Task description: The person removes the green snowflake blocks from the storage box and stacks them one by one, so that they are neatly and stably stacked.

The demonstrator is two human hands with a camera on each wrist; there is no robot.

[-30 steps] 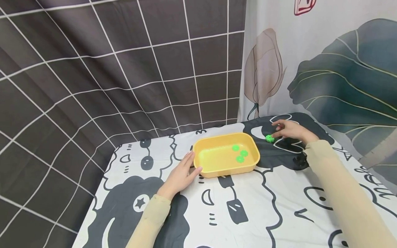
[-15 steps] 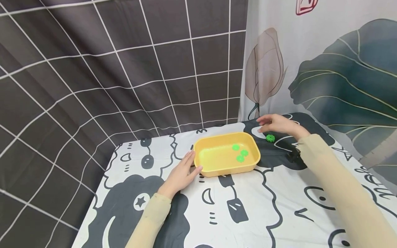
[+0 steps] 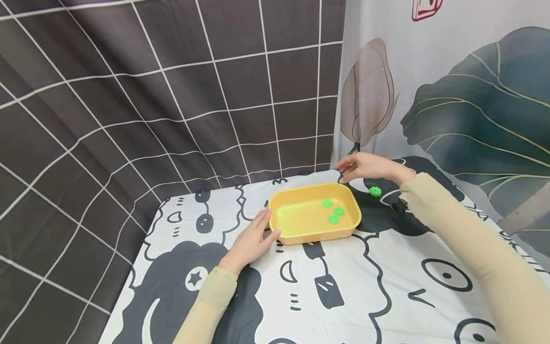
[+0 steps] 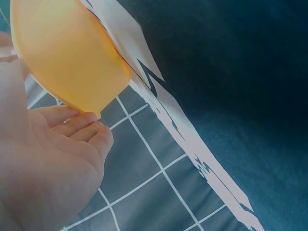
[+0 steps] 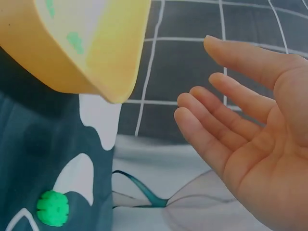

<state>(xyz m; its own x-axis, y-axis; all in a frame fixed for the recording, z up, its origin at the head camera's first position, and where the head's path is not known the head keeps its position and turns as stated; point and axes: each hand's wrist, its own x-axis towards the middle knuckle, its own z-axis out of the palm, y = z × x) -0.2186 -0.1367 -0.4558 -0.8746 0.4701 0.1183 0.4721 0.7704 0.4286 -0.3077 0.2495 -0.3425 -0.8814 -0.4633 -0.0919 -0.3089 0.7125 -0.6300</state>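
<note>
A yellow rectangular tub (image 3: pixel 296 235) stands on the patterned cloth, with several small green flower-shaped pieces (image 3: pixel 333 220) lying in its right half. My left hand (image 3: pixel 251 243) rests against the tub's left end, fingers straight along the rim, as the left wrist view also shows. Beyond the tub's far right corner my right hand (image 3: pixel 363 166) hovers with nothing in it; its fingers are relaxed and spread in the right wrist view. A round, notched green piece (image 3: pixel 375 191) lies on the dark part of the cloth, right of the tub and below that hand.
The black-and-white cartoon cloth (image 3: pixel 343 286) covers the whole surface. A dark curtain with a white grid (image 3: pixel 240 95) hangs behind on the left, and a pale curtain with leaf prints (image 3: pixel 472 105) on the right. A dark device (image 3: pixel 399 206) sits under the right cuff.
My right hand has left the green piece on the cloth and moved left to the tub's far right corner. The left hand and the tub have stayed in place.
</note>
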